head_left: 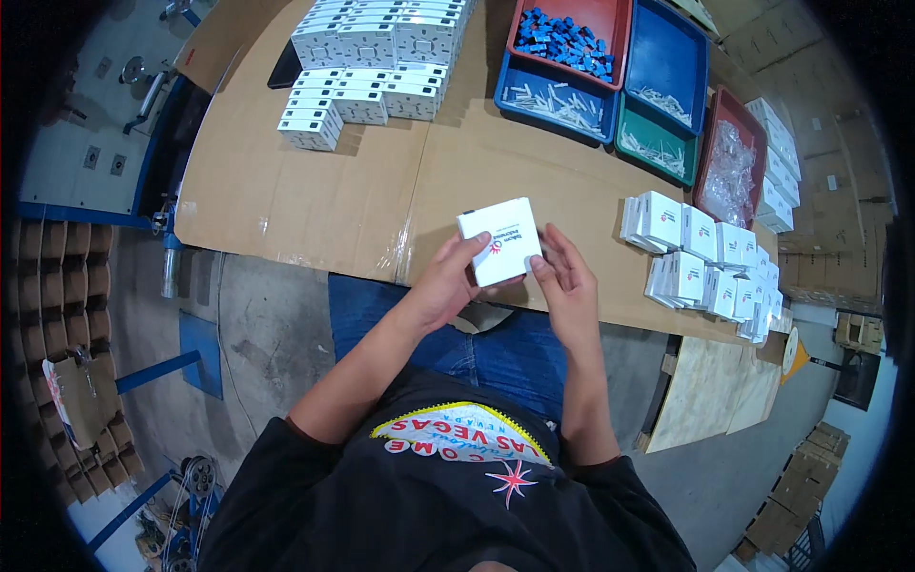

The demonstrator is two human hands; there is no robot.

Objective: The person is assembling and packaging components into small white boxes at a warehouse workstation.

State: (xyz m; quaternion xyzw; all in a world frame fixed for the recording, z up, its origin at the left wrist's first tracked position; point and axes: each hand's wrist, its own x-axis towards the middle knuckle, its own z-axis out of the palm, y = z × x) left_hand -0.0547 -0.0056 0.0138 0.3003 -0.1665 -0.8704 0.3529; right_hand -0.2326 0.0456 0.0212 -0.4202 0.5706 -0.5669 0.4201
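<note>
A small white box [499, 242] with coloured print on its face is held over the near edge of the cardboard-covered table [362, 200]. My left hand [446, 284] grips it from the left, thumb on the printed face and fingers hidden beneath. On the other side, my right hand [569, 284] has its thumb at the box's lower right corner, while its other fingers extend up along the right edge. Whether anything else is under the box cannot be seen.
Stacked white cartons [367, 95] stand at the far left. Further right are a red tray [624, 38] of blue pieces, a blue tray [505, 71] and a green tray [688, 176] of thin white pieces, and a red tray [703, 191] of clear plastic. Small white boxes [686, 276] lie at right.
</note>
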